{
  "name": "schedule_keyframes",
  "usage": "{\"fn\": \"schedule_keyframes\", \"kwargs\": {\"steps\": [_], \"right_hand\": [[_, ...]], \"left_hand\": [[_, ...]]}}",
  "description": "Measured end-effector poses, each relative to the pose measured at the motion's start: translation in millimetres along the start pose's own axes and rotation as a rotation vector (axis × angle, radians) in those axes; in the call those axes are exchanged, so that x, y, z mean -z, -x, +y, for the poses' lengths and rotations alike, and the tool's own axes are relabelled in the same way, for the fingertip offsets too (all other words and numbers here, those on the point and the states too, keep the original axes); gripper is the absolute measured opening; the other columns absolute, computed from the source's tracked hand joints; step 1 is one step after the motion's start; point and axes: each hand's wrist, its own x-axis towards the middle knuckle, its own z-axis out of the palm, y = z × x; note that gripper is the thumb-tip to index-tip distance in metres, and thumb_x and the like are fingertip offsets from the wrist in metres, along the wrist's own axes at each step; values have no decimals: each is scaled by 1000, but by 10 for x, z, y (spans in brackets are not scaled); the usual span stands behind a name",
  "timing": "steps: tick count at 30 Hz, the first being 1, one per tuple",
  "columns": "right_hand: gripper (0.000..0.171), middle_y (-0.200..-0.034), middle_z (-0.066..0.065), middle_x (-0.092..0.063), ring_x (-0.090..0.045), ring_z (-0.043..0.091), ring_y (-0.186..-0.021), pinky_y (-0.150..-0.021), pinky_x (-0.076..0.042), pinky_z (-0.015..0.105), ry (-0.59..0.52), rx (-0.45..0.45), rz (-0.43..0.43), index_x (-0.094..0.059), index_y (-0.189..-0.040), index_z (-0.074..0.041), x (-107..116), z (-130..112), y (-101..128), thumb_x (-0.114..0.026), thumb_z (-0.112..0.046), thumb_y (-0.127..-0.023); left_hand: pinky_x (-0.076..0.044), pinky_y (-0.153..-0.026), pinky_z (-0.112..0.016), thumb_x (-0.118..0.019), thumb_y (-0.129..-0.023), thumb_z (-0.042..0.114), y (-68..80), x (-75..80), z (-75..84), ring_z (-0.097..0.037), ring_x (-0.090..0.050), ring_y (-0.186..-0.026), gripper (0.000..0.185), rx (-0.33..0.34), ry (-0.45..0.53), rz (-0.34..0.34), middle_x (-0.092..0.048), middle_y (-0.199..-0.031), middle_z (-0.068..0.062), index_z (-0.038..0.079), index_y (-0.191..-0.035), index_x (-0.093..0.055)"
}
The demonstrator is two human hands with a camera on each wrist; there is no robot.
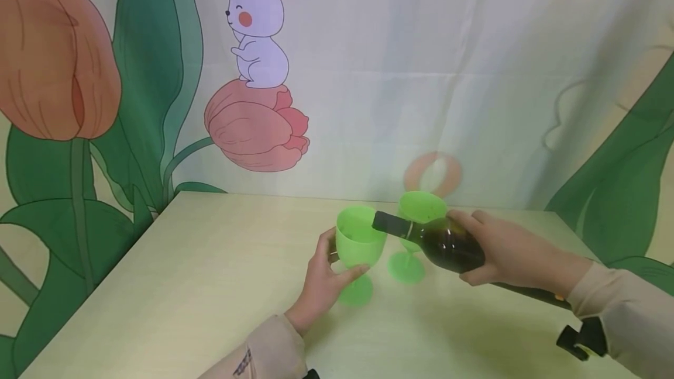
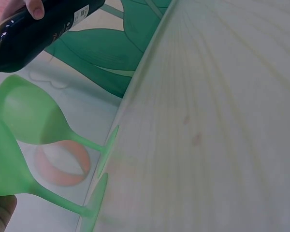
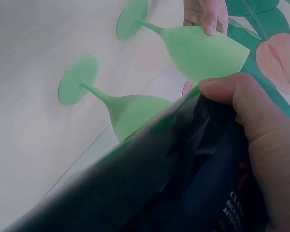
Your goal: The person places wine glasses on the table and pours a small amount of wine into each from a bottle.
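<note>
My left hand (image 1: 327, 276) holds a light green plastic wine glass (image 1: 360, 244) by its bowl, thumb in front and fingers behind. The glass's foot is at the tabletop; I cannot tell whether it touches. My right hand (image 1: 500, 247) grips a dark wine bottle (image 1: 447, 244) around its body. The bottle slants, its black-wrapped neck pointing left, its top beside the held glass's right rim in the head view. Behind the bottle stands a second green wine glass (image 1: 408, 268), partly hidden by it. In the right wrist view, the bottle (image 3: 183, 179) covers much of the foreground.
Both glasses are over a pale wooden table (image 1: 184, 285). A fabric backdrop (image 1: 368, 75) printed with tulips and a rabbit hangs behind the table's far edge. A black device (image 1: 584, 338) sits at the right wrist.
</note>
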Motion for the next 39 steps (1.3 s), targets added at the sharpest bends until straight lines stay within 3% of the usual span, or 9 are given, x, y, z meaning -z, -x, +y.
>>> {"fn": "schedule_keyframes", "kwargs": {"steps": [25,33,39], "right_hand": [[85,-91,5,-57,-51,11,-72,-58,-45,27,20,57,-32,-47,-132,-5,90,-4,-120,-82,-33,-60],[91,-92,5,-56,-49,10,-67,-55,-42,25,42,4,-82,-44,-137,-5,130,28,-98,-81,-37,-60],[88,-90,4,-55,-48,10,-66,-54,-41,24,45,16,-86,-44,-135,-6,151,24,-94,-80,-35,-60]], "left_hand": [[-46,-98,-45,-81,-77,21,9,53,-14,-25,-56,-113,76,-2,-15,15,-56,-128,-7,21,-139,-38],[-46,-98,-42,-80,-78,23,3,23,-20,-24,-55,-115,74,-5,-4,-6,-55,-131,-5,20,-139,-38],[-46,-101,-43,-81,-78,22,-1,6,-9,-23,-54,-117,74,-2,-7,1,-55,-132,-3,20,-139,-38]]}}
